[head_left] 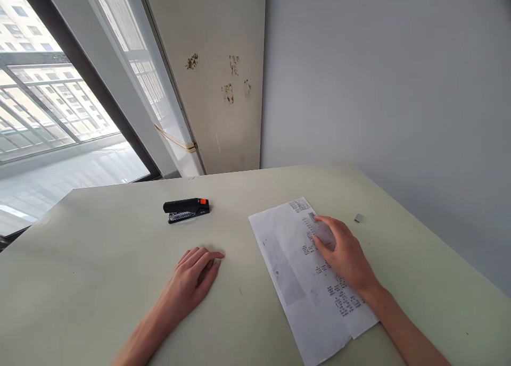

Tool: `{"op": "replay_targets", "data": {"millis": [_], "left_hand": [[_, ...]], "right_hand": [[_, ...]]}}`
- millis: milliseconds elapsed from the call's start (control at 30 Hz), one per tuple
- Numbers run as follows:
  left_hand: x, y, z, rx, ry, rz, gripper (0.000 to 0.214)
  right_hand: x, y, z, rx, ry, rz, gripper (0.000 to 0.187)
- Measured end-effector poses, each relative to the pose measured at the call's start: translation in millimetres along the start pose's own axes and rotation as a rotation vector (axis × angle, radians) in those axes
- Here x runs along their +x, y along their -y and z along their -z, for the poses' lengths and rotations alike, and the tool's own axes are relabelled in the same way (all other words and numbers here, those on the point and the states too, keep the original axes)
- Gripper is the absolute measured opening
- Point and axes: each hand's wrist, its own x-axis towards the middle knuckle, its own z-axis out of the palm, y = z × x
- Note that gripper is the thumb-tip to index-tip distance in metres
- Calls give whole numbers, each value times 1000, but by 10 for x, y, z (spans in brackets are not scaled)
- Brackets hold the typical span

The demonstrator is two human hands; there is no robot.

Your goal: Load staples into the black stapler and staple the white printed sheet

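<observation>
My left hand (pixel 194 278) rests on the bare tabletop with its fingers curled in and the thumb tip close to the index fingertip. I see nothing held in it. Just beyond it lies a black stapler (pixel 186 207) with an orange patch at its right end. My right hand (pixel 347 257) lies on white printed sheets of paper (pixel 279 249), its thumb and index finger apart; the other fingers are partly hidden. The sheets lie slanted, with uneven lower edges, so there seems to be more than one.
A small grey block (pixel 358 217), perhaps a strip of staples, sits right of the sheets. The pale table (pixel 120 249) meets a grey wall (pixel 379 89) on the right. A stained cream panel (pixel 223 126) and a window (pixel 48 89) are behind it.
</observation>
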Motion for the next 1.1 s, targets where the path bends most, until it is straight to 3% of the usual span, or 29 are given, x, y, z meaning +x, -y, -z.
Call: {"op": "replay_targets", "data": {"millis": [233,467,667,800,933,1100], "left_hand": [[2,-6,-2,5,-9,-12,20],[-7,-56,50,42,-6,-5,27],[9,-15,64,107,33,-47,52],[-11,195,141,126,55,-48,55],[-74,528,334,150,68,-9,50],[-155,847,561,190,-24,84,49]], "right_hand": [[-36,53,-21,135,131,-138,54],[-123,458,-83,682,390,-78,55],[-142,538,-102,713,306,-141,38],[-131,446,-106,646,253,-258,30],[-130,455,-105,593,229,-280,29],[-145,494,-103,577,235,-289,28]]}}
